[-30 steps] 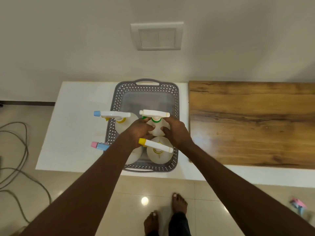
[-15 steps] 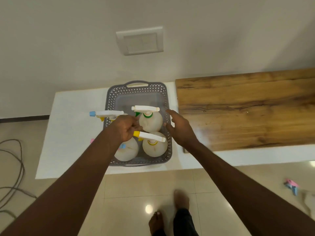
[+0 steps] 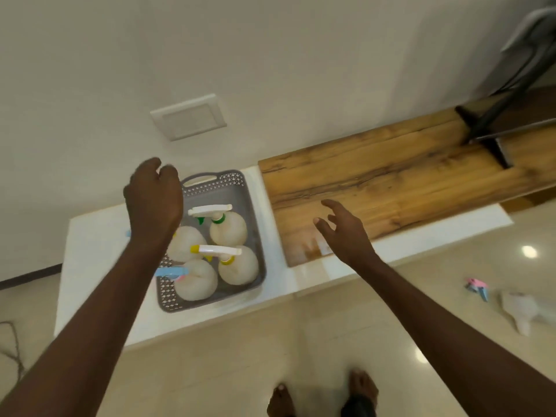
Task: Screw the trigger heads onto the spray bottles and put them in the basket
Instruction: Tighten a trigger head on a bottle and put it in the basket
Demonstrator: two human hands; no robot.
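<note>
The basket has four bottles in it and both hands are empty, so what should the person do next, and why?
Probably reach the right hand toward the loose bottle and trigger head lying on the floor. The four bottles in the basket already stand capped, and the left hand holds nothing, so those loose parts look like the only work left.

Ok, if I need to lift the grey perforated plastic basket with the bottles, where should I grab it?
Likely by the cut-out handle in the grey basket's far rim, coming from above; the near handle isn't clearly visible, and the four upright bottles leave the rims free.
</note>
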